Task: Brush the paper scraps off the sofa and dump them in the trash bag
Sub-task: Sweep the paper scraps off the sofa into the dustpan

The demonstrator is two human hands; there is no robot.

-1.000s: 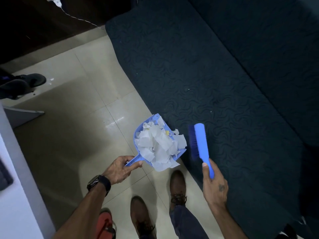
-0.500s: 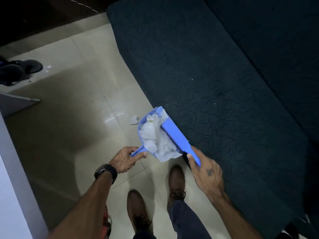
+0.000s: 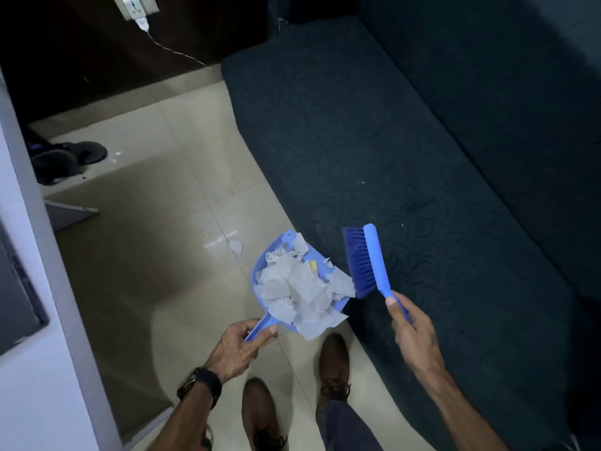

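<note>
Dustpan loaded, brush lifted beside it

Floor (image 3: pixel 156 242) lies open to your left and ahead, pale tile running along the sofa (image 3: pixel 406 151) edge; a white panel closes the far left. Your shoes (image 3: pixel 333 362) stand just beside the sofa's front edge. Your left hand (image 3: pixel 235 348) clenches the handle of the blue dustpan (image 3: pixel 261 271), held over the tile. Paper scraps (image 3: pixel 299 291) fill it, heaped, white and torn, some hanging over its near rim, one yellow bit among them. One scrap on the tile (image 3: pixel 235 246) lies just beyond the pan. Your right hand (image 3: pixel 413 333) grasps the blue brush (image 3: pixel 374 258) by its handle, bristles facing the pan, near the scraps. The seat shows only tiny white specks.
</note>
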